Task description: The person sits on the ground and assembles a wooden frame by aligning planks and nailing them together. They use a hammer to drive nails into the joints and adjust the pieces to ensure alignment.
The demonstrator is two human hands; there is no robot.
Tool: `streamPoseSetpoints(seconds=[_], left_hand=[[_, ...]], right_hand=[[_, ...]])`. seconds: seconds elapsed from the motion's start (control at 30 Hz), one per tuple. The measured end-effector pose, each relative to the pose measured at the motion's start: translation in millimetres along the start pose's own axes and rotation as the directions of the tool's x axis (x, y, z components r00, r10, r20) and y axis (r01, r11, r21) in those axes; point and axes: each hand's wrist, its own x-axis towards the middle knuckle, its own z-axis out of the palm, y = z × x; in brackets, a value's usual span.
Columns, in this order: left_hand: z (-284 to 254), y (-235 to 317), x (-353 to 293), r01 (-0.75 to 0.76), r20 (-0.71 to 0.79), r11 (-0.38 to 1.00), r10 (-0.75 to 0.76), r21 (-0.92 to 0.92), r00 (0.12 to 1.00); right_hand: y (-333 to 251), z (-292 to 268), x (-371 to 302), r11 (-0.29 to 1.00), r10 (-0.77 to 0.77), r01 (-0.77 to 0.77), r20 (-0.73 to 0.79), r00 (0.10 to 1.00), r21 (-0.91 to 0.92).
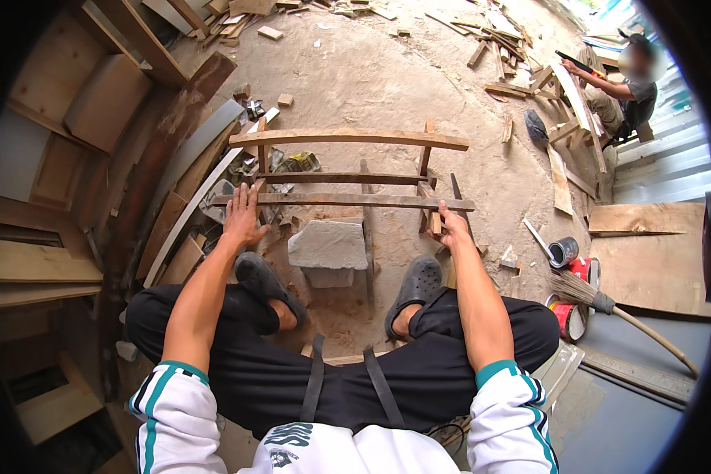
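Brown wooden slatted frame stands near; the left grip lies spread open over its near rail, the right grip clasping the right end.

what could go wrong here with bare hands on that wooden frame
Splinters, perhaps: the left hand and right hand are bare, at opposite ends of the frame's bare-wood nearest slat.

The wooden frame might wobble or tip if pressed unevenly, as its uprights look slender.

A foot could knock the rough gray block, which sits between the two dark clogs.
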Motion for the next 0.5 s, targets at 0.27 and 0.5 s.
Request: streamPoseSetpoints(seconds=[0.27, 0.5], left_hand=[[4, -5, 4, -0.033, -0.053, 0.999, 0.032, -0.007, 0.998], [29, -12, -1, -0.042, -0.187, 0.999, 0.037, -0.023, 0.982]], right_hand=[[2, -9, 26, 0.991, -0.107, 0.106, 0.012, 0.994, 0.08], [6, -5, 7, 0.992, -0.086, 0.079, 0.07, 0.994, 0.101]])
